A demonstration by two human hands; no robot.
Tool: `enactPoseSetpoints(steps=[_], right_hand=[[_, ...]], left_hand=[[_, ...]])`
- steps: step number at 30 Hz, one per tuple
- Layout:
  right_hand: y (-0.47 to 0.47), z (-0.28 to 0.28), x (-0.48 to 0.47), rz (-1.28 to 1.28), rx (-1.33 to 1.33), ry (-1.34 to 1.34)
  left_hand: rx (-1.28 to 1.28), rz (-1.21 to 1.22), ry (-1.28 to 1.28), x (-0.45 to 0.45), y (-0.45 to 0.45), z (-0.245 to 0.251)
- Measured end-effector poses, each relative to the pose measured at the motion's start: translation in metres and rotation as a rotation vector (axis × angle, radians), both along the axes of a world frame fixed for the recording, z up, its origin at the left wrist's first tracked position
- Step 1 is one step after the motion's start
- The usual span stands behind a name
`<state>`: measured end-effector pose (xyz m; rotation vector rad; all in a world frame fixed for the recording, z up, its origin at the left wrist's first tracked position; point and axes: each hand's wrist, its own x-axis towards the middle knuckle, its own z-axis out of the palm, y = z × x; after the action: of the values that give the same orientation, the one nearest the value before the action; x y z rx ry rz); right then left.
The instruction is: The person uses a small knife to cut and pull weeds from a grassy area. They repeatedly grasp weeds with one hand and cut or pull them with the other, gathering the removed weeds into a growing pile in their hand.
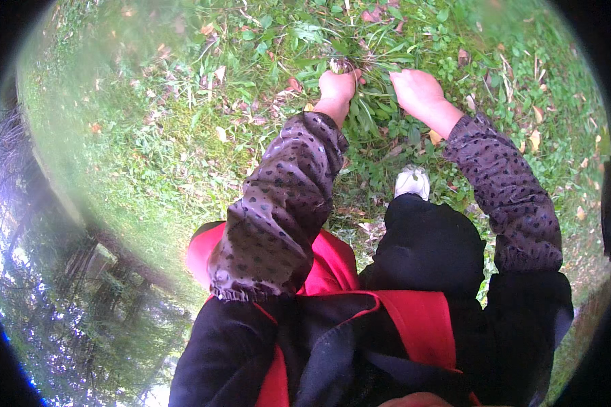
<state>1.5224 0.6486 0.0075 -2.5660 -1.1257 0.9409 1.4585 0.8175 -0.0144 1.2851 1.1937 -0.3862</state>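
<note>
My left hand (338, 87) is closed around the base of a bunch of long-leaved green plants (364, 109) at the top middle; pale and purplish stem bases show just above the fist. To its right, my right hand (416, 90) is at the leaves on the far side of the bunch, its fingertips turned down and mostly hidden, so its hold cannot be told. Brown sleeve covers with dark heart shapes are on both forearms, the left (290, 188) and the right (509, 188).
Grass with low weeds (183, 132) and scattered dry leaves surrounds the hands. A white shoe (412, 182) is on the ground below them, under a black trouser leg. A red apron (331, 259) hangs across my lap. Trees (91, 295) stand at the lower left.
</note>
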Motion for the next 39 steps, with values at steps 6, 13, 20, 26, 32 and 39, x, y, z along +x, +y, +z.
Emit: enactPoseSetpoints(steps=[6, 13, 20, 26, 32, 39], right_hand=[[-0.009, 0.007, 0.003, 0.041, -0.113, 0.01], [-0.055, 0.019, -0.026, -0.492, 0.192, 0.118], [-0.046, 0.038, -0.041, -0.785, 0.663, 0.439], [-0.01, 0.07, -0.035, -0.814, 0.815, 0.597], [0.004, 0.122, -0.025, -0.761, 1.03, 0.54], [0.017, 0.151, -0.019, -0.441, 1.093, 0.377]], left_hand=[[-0.034, -0.011, 0.015, 0.0, 0.004, 0.006], [-0.124, -0.037, -0.155, -0.027, 0.011, 0.027], [-0.134, -0.035, -0.225, -0.052, 0.009, 0.072], [-0.326, -0.112, -0.332, -0.055, 0.032, 0.139], [-0.479, -0.176, -0.539, -0.05, 0.053, 0.19], [-0.525, -0.08, -0.523, -0.043, 0.037, 0.184]])
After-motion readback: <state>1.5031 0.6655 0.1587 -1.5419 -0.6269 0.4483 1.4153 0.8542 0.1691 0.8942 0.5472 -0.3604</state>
